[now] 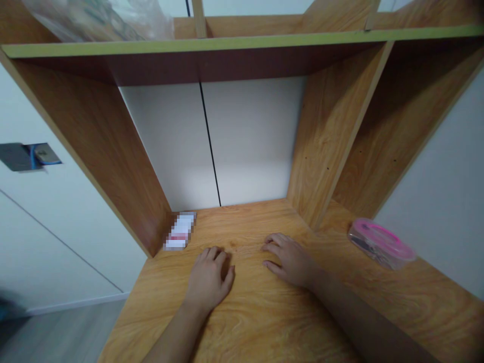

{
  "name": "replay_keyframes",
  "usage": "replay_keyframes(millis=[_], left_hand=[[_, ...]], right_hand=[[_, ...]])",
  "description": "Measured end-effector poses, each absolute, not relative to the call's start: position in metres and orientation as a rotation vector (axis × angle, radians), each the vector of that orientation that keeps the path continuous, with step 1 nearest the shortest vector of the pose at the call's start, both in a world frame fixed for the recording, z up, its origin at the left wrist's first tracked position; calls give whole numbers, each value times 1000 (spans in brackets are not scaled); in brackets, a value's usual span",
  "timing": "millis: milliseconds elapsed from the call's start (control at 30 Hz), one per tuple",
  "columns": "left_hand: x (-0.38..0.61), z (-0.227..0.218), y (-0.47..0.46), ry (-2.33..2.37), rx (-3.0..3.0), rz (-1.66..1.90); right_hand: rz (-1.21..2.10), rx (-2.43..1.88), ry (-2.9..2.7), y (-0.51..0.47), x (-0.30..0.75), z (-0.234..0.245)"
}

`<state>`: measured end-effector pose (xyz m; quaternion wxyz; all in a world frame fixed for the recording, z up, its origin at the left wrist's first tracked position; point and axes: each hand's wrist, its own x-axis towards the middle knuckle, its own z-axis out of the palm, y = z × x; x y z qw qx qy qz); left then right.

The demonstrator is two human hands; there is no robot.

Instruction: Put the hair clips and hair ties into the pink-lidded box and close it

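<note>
My left hand [208,278] rests on the wooden desk [242,322], fingers loosely curved, thumb apart, holding nothing. To its right, my right hand [289,259] also lies on the desk top with its fingers slightly bent and spread from the thumb. Bare wood shows between the two hands. A flat white item with a reddish patch [180,232], blurred out, lies beyond my left hand against the left side panel. Right of my right hand stands a clear plastic box with a pink lid [381,243]; small dark things show inside, too unclear to name.
Wooden side panels [336,136] rise at both sides of the desk. Overhead runs a shelf with a yellow-green edge [242,43], bearing a clear plastic bag [102,20]. A wall socket [41,154] is on the left wall, and grey floor [75,333] shows below.
</note>
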<state>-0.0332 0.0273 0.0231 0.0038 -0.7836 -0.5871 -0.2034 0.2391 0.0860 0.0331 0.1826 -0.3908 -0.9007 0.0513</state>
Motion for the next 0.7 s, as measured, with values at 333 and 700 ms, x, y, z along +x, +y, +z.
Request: replay_keyframes(millis=[333, 700], left_hand=[[-32, 25, 27, -1828, -2465, -642], [-33, 24, 27, -1828, -2450, -655]], right_hand=[[-492, -1589, -2110, 77, 407, 64], [-506, -1840, -1989, 65, 473, 53]])
